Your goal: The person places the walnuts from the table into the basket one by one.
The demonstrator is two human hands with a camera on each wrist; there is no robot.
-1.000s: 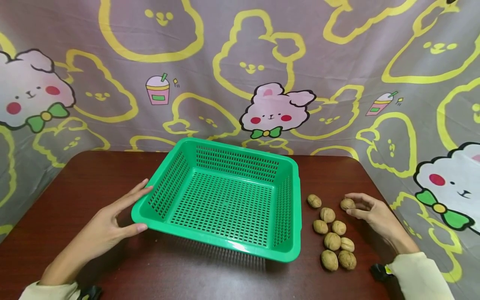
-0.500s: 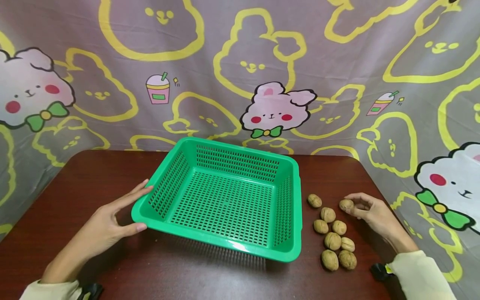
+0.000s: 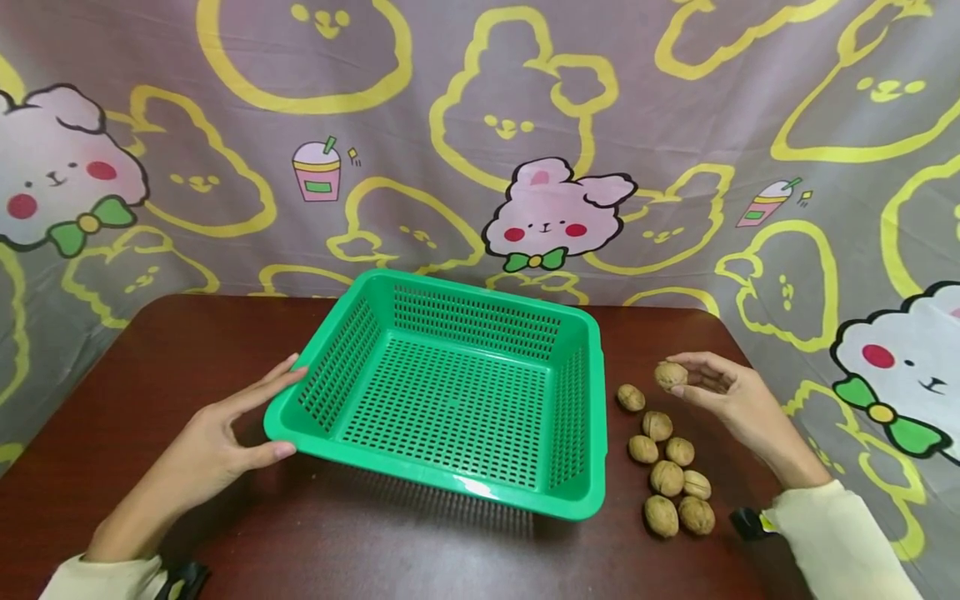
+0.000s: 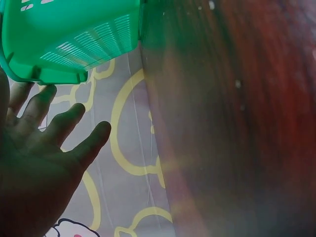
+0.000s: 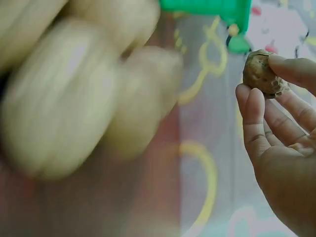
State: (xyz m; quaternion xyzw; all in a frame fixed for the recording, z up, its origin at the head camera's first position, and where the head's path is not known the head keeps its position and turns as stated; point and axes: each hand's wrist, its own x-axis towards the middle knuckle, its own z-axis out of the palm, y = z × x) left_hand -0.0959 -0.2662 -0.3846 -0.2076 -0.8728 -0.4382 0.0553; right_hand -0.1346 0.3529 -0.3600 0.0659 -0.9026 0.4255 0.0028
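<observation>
The right hand (image 3: pixel 731 392) pinches one walnut (image 3: pixel 670 375) in its fingertips, up off the table at 3 o'clock from the green basket (image 3: pixel 420 292). It looks small, light, hard and bumpy, so fingertips around its middle should do. The left hand (image 3: pixel 225 433) lies flat, fingers straight, against the basket's 9 o'clock rim.

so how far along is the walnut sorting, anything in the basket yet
Nothing is done yet: the green basket is empty. In hand: the right hand pinches one walnut lifted above the table, while the left hand steadies the basket's corner. Left: seven walnuts on the table beside the basket.
</observation>
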